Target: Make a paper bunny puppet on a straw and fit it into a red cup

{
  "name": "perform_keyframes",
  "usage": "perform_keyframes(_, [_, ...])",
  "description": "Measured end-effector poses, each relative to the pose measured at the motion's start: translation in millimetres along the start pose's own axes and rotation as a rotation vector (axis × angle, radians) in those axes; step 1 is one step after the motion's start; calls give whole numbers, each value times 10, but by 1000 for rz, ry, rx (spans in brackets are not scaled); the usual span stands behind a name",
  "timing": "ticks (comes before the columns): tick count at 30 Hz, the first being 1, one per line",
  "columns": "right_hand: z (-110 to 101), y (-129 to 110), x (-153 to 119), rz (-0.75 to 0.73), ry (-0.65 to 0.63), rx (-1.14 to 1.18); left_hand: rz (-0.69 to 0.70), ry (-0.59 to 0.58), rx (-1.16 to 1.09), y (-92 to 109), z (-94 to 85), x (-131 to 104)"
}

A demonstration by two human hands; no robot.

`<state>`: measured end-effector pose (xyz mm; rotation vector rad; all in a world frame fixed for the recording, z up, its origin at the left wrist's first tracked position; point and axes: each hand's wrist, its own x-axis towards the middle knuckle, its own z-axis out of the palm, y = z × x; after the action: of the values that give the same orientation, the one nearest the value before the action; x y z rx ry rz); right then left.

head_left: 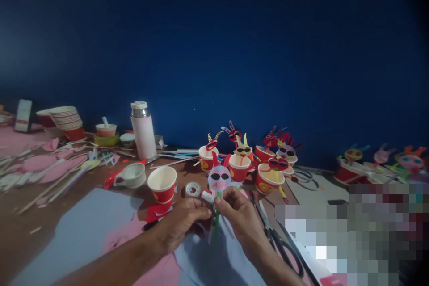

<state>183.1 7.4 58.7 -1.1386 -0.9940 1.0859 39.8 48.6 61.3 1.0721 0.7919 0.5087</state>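
A paper character [219,179] with red horns, black eye shapes and a pale round head stands on a green stick [216,225] in front of me. My right hand [241,214] pinches it just below the head, thumb and fingers closed. At its left side, my left hand [187,221] is closed around a small white strip [208,196], whose end shows above the fingertips. Some of the left fingers are hidden in shadow. A roll of tape [192,189] lies just beyond the left hand. Black-handled scissors [279,239] rest beside my right forearm.
Behind stand red paper cups [239,167] holding similar characters. An upright cup [162,184], a grey mug [133,176] and a white bottle [144,134] are at centre-left. Stacked cups [69,123] and paper scraps lie left; blue paper [94,219] is in front. A blurred person sits right.
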Motion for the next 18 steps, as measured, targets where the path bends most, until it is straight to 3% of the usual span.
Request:
perform_keyframes(6, [-22, 35, 30, 47, -39, 2, 6, -16, -41, -35, -17, 19])
perform_keyframes(18, [-38, 64, 22, -29, -17, -114, -51, -4, -76, -50, -8, 15])
